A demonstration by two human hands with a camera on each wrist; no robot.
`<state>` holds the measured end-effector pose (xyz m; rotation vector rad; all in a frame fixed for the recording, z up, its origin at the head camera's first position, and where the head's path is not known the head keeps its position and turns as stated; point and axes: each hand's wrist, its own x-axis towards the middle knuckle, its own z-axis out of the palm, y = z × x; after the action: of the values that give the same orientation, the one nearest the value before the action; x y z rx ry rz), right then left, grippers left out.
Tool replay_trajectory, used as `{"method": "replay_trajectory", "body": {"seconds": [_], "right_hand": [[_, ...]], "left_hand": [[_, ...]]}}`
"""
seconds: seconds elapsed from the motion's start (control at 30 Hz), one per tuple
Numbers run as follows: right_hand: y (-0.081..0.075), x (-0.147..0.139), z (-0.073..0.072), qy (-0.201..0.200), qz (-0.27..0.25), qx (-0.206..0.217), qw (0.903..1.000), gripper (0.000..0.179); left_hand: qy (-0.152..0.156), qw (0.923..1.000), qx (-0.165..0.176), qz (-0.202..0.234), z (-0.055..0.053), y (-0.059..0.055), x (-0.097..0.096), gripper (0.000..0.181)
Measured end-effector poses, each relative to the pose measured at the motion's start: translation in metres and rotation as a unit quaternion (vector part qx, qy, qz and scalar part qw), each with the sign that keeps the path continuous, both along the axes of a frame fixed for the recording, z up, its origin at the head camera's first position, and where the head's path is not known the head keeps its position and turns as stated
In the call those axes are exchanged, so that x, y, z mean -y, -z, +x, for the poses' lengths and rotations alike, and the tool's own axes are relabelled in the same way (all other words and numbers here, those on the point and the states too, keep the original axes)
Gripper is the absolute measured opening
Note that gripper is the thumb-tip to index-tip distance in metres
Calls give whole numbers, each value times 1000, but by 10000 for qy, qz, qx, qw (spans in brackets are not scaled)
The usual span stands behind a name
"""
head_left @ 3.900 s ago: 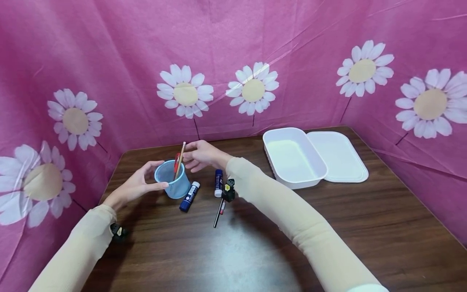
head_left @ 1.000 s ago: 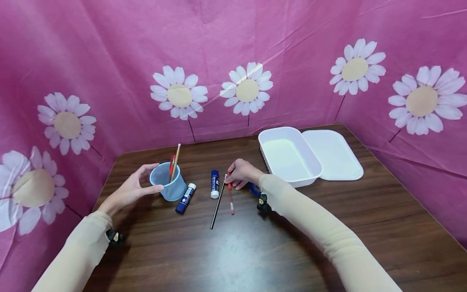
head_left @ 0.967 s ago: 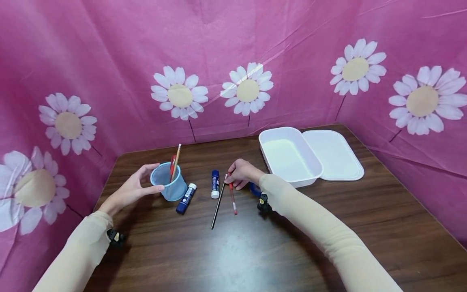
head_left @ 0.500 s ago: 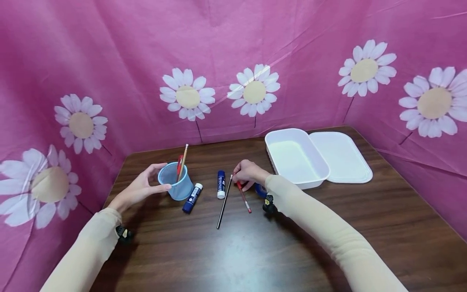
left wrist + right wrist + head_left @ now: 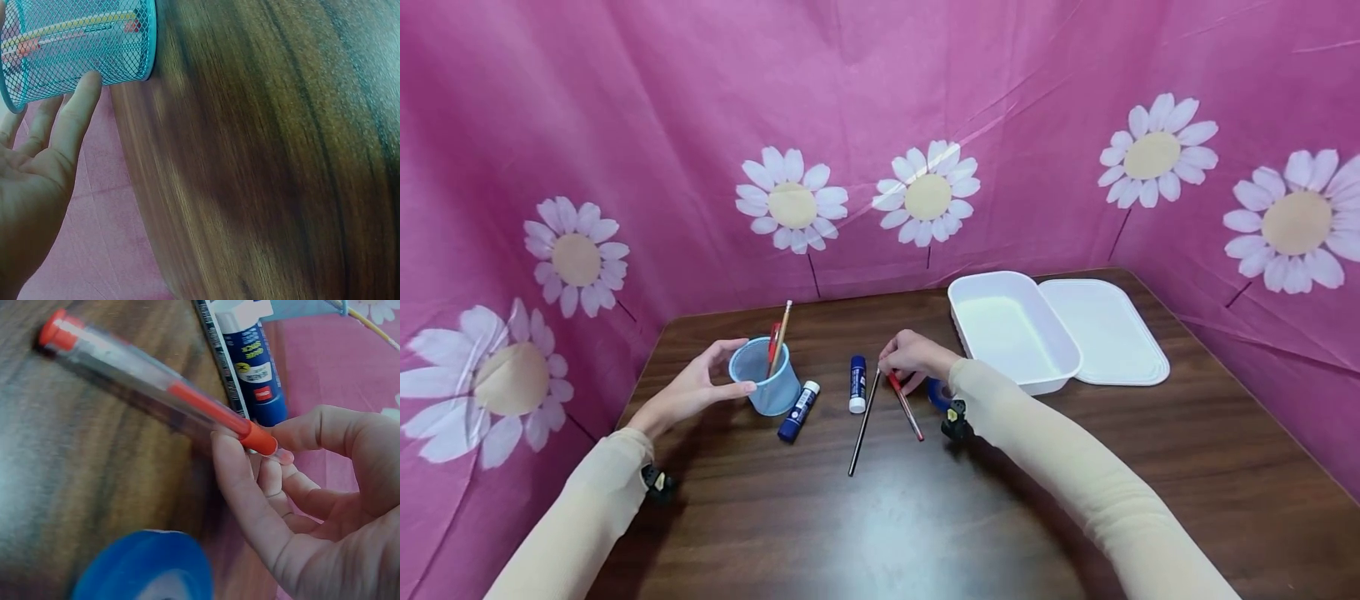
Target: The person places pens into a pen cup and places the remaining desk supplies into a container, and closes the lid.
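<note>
1. Red-and-clear plastic pen (image 5: pixel 206 406): above the brown wooden table (image 5: pixel 760 517), pinched at its collared end by the right hand (image 5: pixel 917 355); whether its far end touches, I cannot tell.
2. Slim black rod (image 5: pixel 864 425), navy glue stick (image 5: pixel 857 383): just beside.
3. Blue ring (image 5: pixel 131 565): cut off.
4. Light-blue mesh cup (image 5: pixel 777 395): gripped by the left hand (image 5: pixel 696 383), some fingers hidden.

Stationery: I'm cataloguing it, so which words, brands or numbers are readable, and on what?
"GLUE STICK", upside down, on the glue stick beside the black pencil.
"deli", probably, on its red label.
Too small or blurred: print on the pencil, other glue stick and pen in cup.
</note>
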<state>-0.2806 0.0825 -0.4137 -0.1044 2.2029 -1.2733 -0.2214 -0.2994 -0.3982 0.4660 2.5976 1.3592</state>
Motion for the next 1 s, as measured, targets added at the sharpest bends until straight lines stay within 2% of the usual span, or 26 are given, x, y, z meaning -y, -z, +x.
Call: {"method": "replay_trajectory", "body": {"seconds": [0.27,0.43,0.63,0.83,1.0], "right_hand": [[-13,9,-5,-199,-173,110,9996,29],[-23,13,-3,-360,-280,248,9986,31],[-40,11,-1,-632,-576,293,9959,33],[-55,18,-3,-1015,-561,355,9926,40],[-64,23,-3,-1011,-609,382,9923,38]], "left_hand": [[-57,9999,-32,100,6,2,4,76],[-8,10000,69,32,10,0,6,78],[44,10000,19,53,6,-1,3,79],[43,10000,12,31,3,1,1,78],[94,9999,29,-35,2,-1,-1,79]]}}
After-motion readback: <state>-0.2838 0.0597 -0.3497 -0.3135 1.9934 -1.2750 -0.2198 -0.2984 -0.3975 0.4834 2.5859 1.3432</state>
